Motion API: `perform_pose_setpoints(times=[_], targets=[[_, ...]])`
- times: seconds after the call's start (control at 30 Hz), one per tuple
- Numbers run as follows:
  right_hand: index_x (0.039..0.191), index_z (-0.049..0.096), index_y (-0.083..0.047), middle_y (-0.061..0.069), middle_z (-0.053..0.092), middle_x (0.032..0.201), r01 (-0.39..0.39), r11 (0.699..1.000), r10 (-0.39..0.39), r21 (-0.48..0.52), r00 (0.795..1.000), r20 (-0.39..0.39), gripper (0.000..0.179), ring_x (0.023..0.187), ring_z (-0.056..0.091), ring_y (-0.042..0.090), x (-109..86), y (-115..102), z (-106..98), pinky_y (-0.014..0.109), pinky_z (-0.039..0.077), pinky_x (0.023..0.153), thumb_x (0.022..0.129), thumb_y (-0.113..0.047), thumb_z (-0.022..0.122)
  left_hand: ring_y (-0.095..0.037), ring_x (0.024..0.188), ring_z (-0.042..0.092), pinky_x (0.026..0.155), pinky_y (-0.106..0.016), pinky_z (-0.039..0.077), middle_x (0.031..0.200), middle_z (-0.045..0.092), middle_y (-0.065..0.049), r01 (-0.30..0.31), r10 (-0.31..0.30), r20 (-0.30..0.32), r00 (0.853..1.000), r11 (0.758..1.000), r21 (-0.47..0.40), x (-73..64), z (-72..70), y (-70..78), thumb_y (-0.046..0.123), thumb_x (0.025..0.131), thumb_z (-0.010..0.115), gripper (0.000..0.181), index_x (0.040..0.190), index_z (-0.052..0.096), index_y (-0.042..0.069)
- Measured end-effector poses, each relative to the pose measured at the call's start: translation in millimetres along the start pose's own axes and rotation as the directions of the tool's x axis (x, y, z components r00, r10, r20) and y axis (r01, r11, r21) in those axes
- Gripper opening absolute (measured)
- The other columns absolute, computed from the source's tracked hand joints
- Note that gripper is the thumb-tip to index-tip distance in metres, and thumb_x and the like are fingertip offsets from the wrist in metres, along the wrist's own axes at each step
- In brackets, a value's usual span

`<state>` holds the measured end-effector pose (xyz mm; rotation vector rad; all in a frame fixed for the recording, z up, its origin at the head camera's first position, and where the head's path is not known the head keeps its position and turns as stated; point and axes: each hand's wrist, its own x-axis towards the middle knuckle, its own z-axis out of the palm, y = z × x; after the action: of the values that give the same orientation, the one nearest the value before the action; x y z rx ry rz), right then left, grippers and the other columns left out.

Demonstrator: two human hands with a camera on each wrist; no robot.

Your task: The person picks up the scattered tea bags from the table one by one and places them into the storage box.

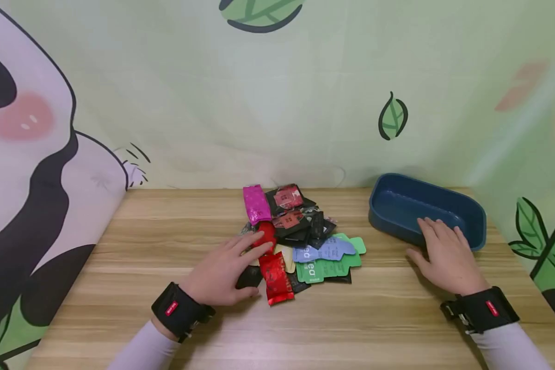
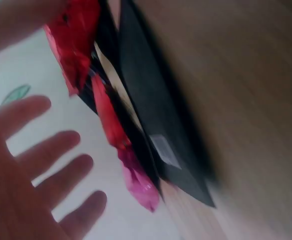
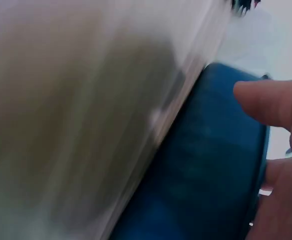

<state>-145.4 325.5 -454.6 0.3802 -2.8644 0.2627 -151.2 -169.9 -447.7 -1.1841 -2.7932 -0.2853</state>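
Observation:
My left hand [image 1: 224, 270] is over the left side of a pile of small flat packets, its fingers spread and holding nothing. Closest to it are a red crinkled packet [image 1: 276, 280] and a second red packet [image 1: 265, 236]. In the left wrist view a black packet [image 2: 158, 115] stands out, with the pink packet [image 2: 141, 187] past the fingertips. My right hand [image 1: 453, 262] reaches over the near rim of a dark blue oblong bin [image 1: 388, 223], fingers extended, thumb on the outer side. Whether it touches the rim, I cannot tell.
Black packets with red labels [image 1: 289, 198] lie at the back of the pile, and green [image 1: 328, 270] and blue packets [image 1: 326, 250] at its right. Behind the wooden table [image 1: 333, 334] hangs a printed cloth [image 1: 305, 103].

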Motion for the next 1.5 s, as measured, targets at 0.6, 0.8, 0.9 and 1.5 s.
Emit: perform_pose_setpoints(times=[0.6,0.8,0.9,1.5], targets=[[0.11,0.067,0.003,0.025,0.067,0.105,0.024,1.0,-0.025,-0.013,0.997,-0.072,0.025,0.1,0.059,0.048,-25.9,29.5,-2.4,0.076,0.015,0.103,0.088,-0.008,0.064,-0.03,0.138,0.043,0.114,-0.048,0.028,0.133,0.061,0.001,-0.265,0.257,0.083,0.963,0.958,0.111,25.4,2.0,34.5,0.013,0.081,0.072,0.049,0.129,0.068,0.023],[0.106,0.067,0.001,0.019,0.069,0.096,0.027,1.0,-0.027,-0.017,0.999,-0.025,0.021,0.086,0.064,0.041,-24.2,11.0,-4.2,0.066,0.042,0.085,0.088,-0.01,0.064,-0.019,0.122,0.053,0.112,-0.042,0.032,0.119,0.065,0.003,-0.227,0.219,0.092,0.971,0.97,0.089,23.2,6.6,32.5,0.017,0.079,0.075,0.046,0.124,0.069,0.023],[0.105,0.067,0.0,0.013,0.069,0.088,0.04,0.999,-0.04,-0.014,0.999,0.006,0.02,0.074,0.064,0.033,-22.6,-0.5,-4.8,0.052,0.049,0.064,0.089,-0.011,0.064,-0.017,0.117,0.055,0.111,-0.041,0.033,0.118,0.065,0.003,-0.212,0.205,0.089,0.975,0.975,0.071,22.6,6.5,30.3,0.019,0.079,0.076,0.047,0.126,0.068,0.023],[0.122,0.06,0.002,0.014,0.07,0.095,0.072,0.995,-0.078,0.072,0.993,0.085,0.036,0.074,0.067,0.021,-26.7,-92.6,-4.6,0.039,0.053,0.061,0.09,-0.014,0.064,-0.014,0.106,0.056,0.096,-0.036,0.047,0.114,0.064,0.003,-0.149,0.148,0.017,0.989,0.989,0.003,20.6,-8.8,17.4,0.027,0.074,0.08,0.054,0.126,0.067,0.02]])
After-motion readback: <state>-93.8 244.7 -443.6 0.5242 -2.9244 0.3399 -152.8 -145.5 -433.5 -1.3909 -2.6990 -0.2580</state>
